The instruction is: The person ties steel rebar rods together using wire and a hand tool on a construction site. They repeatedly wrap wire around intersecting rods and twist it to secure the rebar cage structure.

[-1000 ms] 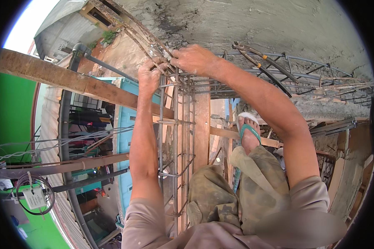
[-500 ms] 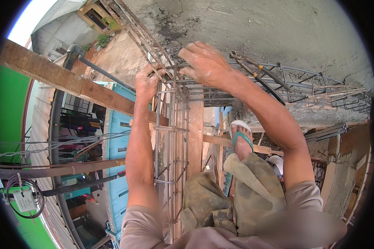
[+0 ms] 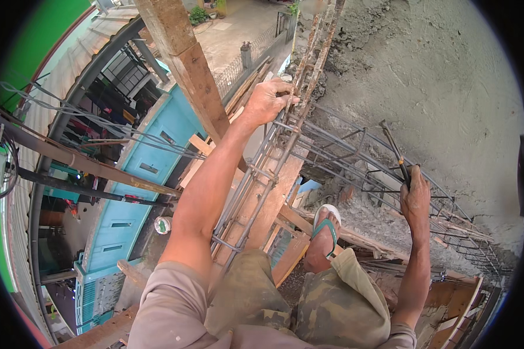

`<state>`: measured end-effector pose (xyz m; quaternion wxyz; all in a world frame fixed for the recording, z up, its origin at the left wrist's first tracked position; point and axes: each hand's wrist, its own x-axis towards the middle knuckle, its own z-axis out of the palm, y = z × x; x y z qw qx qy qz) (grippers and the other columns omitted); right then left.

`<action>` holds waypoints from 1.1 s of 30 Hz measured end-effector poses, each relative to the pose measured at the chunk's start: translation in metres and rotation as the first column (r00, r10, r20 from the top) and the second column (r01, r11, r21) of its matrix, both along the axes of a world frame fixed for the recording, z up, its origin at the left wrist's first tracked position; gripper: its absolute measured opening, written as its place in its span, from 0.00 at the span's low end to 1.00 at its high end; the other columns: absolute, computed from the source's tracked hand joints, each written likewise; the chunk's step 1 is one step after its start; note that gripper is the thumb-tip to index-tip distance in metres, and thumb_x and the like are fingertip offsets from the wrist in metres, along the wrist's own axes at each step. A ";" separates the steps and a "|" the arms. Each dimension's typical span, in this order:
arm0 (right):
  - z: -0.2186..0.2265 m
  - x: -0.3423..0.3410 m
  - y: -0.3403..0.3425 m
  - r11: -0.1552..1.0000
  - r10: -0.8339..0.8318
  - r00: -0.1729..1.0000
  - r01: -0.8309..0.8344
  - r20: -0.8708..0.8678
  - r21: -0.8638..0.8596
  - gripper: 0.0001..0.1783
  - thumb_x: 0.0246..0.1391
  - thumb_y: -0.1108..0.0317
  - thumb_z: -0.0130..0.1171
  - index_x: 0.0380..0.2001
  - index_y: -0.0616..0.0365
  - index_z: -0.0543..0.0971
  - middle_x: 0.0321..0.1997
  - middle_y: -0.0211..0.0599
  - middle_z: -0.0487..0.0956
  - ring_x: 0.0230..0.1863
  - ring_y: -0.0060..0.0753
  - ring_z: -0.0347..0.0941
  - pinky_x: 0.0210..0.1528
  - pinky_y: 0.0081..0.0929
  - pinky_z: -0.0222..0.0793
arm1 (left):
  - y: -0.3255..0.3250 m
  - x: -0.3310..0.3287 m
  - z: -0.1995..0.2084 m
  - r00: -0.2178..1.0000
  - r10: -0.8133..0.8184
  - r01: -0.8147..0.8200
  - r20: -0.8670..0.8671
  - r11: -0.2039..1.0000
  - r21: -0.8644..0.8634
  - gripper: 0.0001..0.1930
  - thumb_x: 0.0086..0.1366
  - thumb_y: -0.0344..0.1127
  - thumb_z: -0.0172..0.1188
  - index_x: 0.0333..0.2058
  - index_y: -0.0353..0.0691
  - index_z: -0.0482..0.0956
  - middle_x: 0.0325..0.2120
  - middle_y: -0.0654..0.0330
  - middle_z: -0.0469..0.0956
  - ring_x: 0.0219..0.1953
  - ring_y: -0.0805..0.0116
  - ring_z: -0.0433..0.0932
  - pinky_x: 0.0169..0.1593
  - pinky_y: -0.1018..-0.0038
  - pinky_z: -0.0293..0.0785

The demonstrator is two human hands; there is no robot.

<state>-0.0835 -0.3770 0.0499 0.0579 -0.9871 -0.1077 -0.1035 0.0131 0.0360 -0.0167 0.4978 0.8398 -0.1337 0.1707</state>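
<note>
1. Since the earlier frame, the right hand (image 3: 415,196) had moved away from the bar junction to the pincers (image 3: 403,163), which had lain loose on the side rebar cage (image 3: 361,142); the view had swung round as well.
2. Right fingers were wrapped around the dark handles, with the pincers' head pointing away over the cage. The left hand (image 3: 269,103) had its fingertips at the rusty upright bars (image 3: 320,58); whether they pinched a bar could not be told.
3. Good handling, I judged, called for a firm hold low on the handles, the head lifted clear of the stirrups, and left fingertips kept out of the jaws' path.
4. Nearby, a second rebar cage (image 3: 270,184) ran beside the left forearm, and a timber beam (image 3: 195,81) slanted past it, limiting elbow room.
5. Below, a sandalled foot (image 3: 325,235) stood near rough boards; crossing bars seemed likeliest to snag the pincers.
</note>
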 end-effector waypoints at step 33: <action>0.047 0.052 0.154 0.533 0.500 0.833 -0.081 0.237 -0.842 0.19 0.56 0.68 0.51 0.51 0.57 0.74 0.71 0.50 0.55 0.75 0.49 0.42 0.71 0.66 0.34 | 0.000 -0.002 0.002 0.973 -0.064 0.068 0.221 0.998 -0.008 0.10 0.55 0.31 0.67 0.35 0.33 0.81 0.30 0.52 0.78 0.34 0.55 0.77 0.39 0.65 0.71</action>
